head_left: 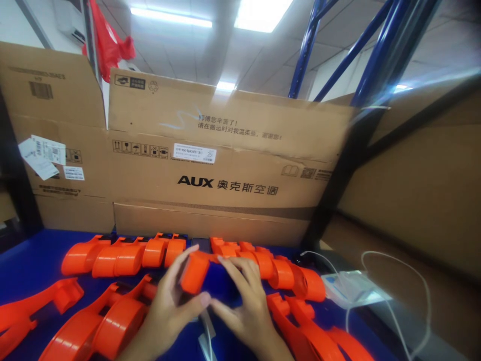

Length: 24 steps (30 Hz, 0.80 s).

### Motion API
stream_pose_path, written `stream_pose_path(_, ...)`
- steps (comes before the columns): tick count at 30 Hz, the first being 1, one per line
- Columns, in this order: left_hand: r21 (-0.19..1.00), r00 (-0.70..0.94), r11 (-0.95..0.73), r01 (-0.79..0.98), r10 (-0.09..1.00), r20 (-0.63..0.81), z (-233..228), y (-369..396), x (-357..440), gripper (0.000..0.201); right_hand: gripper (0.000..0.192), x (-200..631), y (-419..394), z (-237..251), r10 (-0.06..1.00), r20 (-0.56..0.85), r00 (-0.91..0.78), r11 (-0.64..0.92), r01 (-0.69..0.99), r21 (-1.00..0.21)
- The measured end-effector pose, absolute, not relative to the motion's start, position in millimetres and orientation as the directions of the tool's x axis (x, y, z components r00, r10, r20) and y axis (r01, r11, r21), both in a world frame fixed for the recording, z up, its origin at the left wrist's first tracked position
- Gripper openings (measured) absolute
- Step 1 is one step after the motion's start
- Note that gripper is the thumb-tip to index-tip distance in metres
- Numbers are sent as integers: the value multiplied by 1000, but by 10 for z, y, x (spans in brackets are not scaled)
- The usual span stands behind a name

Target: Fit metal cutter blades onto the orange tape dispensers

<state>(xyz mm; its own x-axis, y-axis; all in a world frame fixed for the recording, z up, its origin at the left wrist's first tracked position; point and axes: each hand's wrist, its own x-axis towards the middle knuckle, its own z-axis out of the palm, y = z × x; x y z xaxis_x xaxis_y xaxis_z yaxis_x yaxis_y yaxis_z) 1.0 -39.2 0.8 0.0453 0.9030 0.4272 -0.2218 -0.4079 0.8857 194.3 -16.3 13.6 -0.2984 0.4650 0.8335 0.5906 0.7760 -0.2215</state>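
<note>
Both of my hands are raised over the blue table around an orange plastic part (pixel 195 273) with a block-like end and a narrow arm reaching right. My left hand (pixel 171 296) grips the block end, with fingers behind it and the thumb in front. At the narrow arm's end, the index fingertip of my right hand (pixel 244 296) touches the part, its thumb close to the left thumb. Rounded orange plastic pieces (pixel 126 323) lie near my left wrist, some with black bits on top. Similar curved orange pieces (pixel 300 326) lie beside my right wrist.
A row of orange pieces (pixel 152 253) runs along the back of the blue table (pixel 22 253). Behind it stands a large cardboard box wall (pixel 233 165). Blue rack posts (pixel 376 55) rise at right. A white cable (pixel 428 306) loops near a white-and-blue packet (pixel 351 288).
</note>
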Motion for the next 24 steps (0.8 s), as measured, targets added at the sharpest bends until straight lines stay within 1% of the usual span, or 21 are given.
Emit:
stream_pose_path(1, 880, 77, -417, -226, 893, 443, 0, -394, 9, 73, 63, 1948, -161, 129, 484, 835, -262, 777, 568, -272)
stream_pose_path(3, 881, 109, -445, -158, 879, 464, -27, -393, -6, 79, 58, 1952, -148, 81, 525, 834, -168, 772, 507, -384)
stream_pose_path(6, 888, 151, -459, -35, 876, 459, -73, -387, -35, 80, 55, 1939, -126, -60, 608, 792, -55, 748, 373, -549)
stream_pose_path(9, 896, 187, -442, -51, 877, 443, -99, -372, -23, 74, 56, 1917, -118, -193, 700, 710, -73, 691, 319, -649)
stream_pose_path(11, 899, 148, -431, -75, 887, 438, -81, -357, 13, 67, 56, 1914, -111, -224, 747, 655, -115, 651, 326, -685)
stream_pose_path(14, 898, 70, -437, -53, 895, 440, 19, -356, 68, 61, 55, 1937, -76, -173, 768, 622, -153, 632, 331, -700)
stream_pose_path(15, 896, 68, -443, -29, 893, 444, 64, -368, 76, 60, 55, 1949, -58, -142, 756, 636, -153, 645, 333, -688)
stream_pose_path(19, 893, 91, -434, 122, 900, 426, 197, -474, -3, 59, 57, 1982, 8, -37, 677, 694, -245, 734, 285, -616)
stream_pose_path(22, 883, 64, -408, 234, 912, 404, 249, -575, -219, 57, 59, 1988, 21, -1, 667, 689, -282, 744, 278, -607)
stream_pose_path(24, 891, 11, -388, 238, 918, 396, 316, -638, -465, 53, 60, 1991, 16, 29, 671, 690, -270, 740, 293, -605)
